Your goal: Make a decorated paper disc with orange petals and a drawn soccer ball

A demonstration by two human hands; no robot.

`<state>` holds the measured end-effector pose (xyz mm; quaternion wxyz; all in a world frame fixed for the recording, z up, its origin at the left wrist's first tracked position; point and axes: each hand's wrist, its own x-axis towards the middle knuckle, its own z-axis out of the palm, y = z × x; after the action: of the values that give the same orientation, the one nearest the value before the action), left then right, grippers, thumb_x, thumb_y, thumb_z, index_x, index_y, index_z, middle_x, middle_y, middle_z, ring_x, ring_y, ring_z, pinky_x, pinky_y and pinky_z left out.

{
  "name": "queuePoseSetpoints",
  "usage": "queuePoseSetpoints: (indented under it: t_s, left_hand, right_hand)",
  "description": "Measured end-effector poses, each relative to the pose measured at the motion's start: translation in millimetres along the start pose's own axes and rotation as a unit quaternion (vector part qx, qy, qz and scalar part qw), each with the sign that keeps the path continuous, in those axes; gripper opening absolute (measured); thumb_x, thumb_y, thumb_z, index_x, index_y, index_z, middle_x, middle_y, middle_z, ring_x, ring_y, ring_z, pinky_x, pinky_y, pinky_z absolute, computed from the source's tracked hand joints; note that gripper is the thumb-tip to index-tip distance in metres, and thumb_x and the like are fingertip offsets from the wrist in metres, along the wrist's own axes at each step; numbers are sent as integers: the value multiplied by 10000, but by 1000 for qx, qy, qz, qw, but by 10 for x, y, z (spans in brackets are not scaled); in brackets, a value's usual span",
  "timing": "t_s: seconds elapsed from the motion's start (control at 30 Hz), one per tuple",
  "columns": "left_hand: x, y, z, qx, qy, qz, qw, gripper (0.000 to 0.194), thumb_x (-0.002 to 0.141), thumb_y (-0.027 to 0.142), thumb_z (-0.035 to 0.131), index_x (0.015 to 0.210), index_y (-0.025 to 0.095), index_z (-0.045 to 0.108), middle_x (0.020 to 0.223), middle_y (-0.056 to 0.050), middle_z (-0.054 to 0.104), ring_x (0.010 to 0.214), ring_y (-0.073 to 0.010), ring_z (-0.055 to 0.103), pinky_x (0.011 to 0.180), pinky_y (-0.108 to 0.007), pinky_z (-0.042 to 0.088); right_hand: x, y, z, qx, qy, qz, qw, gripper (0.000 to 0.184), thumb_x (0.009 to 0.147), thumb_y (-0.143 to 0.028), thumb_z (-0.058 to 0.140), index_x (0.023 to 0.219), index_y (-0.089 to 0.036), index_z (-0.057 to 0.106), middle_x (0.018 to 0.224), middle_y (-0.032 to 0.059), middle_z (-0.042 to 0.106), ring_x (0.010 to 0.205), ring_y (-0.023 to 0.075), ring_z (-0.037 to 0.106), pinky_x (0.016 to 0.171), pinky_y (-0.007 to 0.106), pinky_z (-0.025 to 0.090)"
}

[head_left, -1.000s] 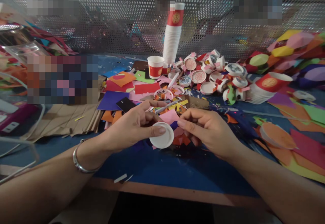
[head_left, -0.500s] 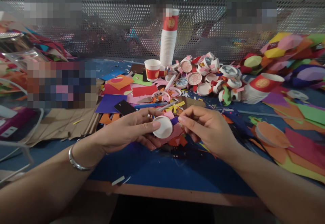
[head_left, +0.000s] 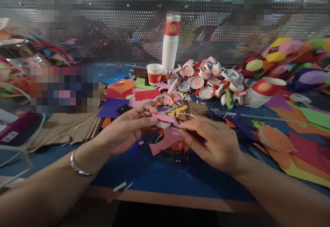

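Note:
My left hand (head_left: 129, 127) grips a cut-off paper cup bottom (head_left: 163, 124) between thumb and fingers. It is tilted, with pink paper (head_left: 166, 117) on its upper face. My right hand (head_left: 212, 143) is closed in a pinch at the right side of the cup bottom, on a small purple paper piece (head_left: 176, 125) mostly hidden by the fingertips. Under both hands lie pink paper scraps (head_left: 165, 142) and orange scraps (head_left: 180, 146).
Behind the hands stand a single paper cup (head_left: 155, 74) and a tall cup stack (head_left: 170, 46). Cut cup bottoms (head_left: 196, 82) are heaped to their right, near a tipped cup stack (head_left: 265, 91). A blue glue gun (head_left: 238, 122) lies at right, cardboard (head_left: 67, 124) at left.
The cup bottom has been turned from showing its white round face to showing its pink-papered side. My right hand has rolled over, knuckles up, and stays at its right edge.

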<state>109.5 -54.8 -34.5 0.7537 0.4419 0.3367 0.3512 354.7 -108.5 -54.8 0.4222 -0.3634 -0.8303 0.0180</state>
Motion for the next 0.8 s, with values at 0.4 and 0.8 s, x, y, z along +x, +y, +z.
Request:
queuePoseSetpoints:
  t_s: [0.4, 0.8]
  left_hand:
    - [-28, 4, 13, 67, -13, 108, 992, 318, 773, 88, 871, 983, 200, 659, 1109, -25, 689, 981, -159, 672, 834, -270, 591]
    - [-2, -44, -12, 101, -1, 188, 977, 337, 732, 104, 915, 944, 186, 666, 1112, -19, 637, 1007, -130, 645, 837, -201, 592]
  right_hand:
    - [-13, 38, 27, 5, -17, 30, 999, 133, 1008, -194, 625, 1129, -210, 677, 946, 40, 795, 647, 127, 677, 571, 259, 538]
    - [0, 41, 58, 48, -35, 88, 994, 149, 987, -243, 676, 1104, -161, 720, 782, -8, 687, 591, 96, 596, 576, 232, 495]
